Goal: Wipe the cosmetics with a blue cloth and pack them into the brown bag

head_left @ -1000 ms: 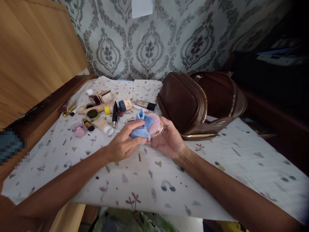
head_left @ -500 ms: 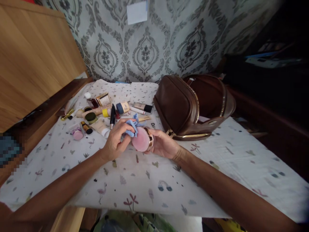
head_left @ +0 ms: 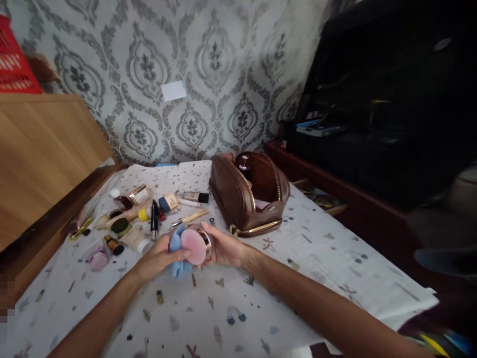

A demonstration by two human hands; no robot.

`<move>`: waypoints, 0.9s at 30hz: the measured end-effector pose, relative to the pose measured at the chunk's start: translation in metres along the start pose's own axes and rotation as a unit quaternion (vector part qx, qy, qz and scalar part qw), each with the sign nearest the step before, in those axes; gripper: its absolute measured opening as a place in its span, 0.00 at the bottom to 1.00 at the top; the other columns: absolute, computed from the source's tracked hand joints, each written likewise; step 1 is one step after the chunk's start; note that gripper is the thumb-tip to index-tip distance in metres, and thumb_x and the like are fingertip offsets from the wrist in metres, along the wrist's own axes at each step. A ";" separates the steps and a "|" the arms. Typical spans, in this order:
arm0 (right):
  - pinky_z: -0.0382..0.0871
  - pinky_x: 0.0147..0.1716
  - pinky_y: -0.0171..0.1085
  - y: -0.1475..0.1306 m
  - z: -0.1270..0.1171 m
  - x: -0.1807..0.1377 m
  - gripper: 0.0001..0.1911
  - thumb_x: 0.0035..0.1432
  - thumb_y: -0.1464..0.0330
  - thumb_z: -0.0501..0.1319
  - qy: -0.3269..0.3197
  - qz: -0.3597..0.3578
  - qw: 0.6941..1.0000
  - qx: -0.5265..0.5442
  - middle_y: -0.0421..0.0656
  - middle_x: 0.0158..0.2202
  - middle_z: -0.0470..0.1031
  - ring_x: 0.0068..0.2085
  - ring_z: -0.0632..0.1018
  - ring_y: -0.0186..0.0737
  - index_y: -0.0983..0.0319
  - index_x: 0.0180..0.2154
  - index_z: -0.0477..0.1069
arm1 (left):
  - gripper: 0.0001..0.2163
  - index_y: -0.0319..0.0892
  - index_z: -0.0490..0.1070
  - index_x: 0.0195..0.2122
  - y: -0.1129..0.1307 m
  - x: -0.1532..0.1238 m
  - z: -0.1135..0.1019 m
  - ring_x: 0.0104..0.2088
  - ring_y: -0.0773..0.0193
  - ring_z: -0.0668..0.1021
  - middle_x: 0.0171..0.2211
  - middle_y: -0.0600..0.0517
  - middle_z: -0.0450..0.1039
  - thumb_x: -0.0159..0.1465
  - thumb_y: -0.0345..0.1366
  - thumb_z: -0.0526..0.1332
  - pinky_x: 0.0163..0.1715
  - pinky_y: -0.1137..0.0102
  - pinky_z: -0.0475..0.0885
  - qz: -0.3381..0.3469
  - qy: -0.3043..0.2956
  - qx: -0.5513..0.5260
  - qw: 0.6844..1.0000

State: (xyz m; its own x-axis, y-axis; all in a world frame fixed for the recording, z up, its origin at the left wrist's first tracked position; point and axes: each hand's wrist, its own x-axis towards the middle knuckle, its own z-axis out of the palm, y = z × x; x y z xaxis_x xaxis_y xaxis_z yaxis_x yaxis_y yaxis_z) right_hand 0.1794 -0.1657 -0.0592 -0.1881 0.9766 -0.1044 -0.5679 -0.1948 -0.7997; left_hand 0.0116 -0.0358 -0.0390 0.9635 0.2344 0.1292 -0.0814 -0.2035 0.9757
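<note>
A round pink cosmetic jar (head_left: 194, 246) with a gold band is in my right hand (head_left: 227, 247), whose fingers wrap its side. Its flat pink face is turned toward the left. My left hand (head_left: 158, 258) pinches a blue cloth (head_left: 179, 271) at the jar's left edge, the thumb reaching over the pink face. Behind the hands lies a makeup brush (head_left: 190, 218). To the left are a black tube (head_left: 154, 219), a cream tube (head_left: 137, 241) and a small amber bottle (head_left: 114, 244). Some of my left fingers are hidden behind the cloth.
An unzipped brown leather bag (head_left: 234, 191) stands behind my right hand, with items inside. Several cosmetics, among them a blue-capped bottle (head_left: 169, 202) and a gold box (head_left: 140, 195), lie on the printed tablecloth (head_left: 208, 318). A wooden cabinet (head_left: 48, 154) rises at left.
The view has tilted up and turned right. My left hand has shifted its hold on the blue cloth, which now hangs below and beside the jar instead of bunched at its top.
</note>
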 end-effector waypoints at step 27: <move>0.66 0.21 0.29 -0.114 0.055 -0.128 0.32 0.46 0.53 0.76 0.245 -0.189 0.929 -0.204 0.41 0.34 0.79 0.26 0.78 0.32 0.62 0.46 0.67 | 0.17 0.39 0.64 0.57 0.096 0.054 0.064 0.44 0.57 0.78 0.44 0.44 0.71 0.68 0.33 0.61 0.41 0.68 0.76 0.411 0.127 0.560 0.708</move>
State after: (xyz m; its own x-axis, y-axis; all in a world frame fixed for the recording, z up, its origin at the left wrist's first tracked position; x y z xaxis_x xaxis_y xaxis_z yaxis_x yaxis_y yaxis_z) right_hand 0.2246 -0.2732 0.0781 0.4076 0.9116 0.0531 -0.1494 0.1240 -0.9810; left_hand 0.0723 -0.1037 0.0504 0.6191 -0.2670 0.7385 -0.1981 -0.9631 -0.1821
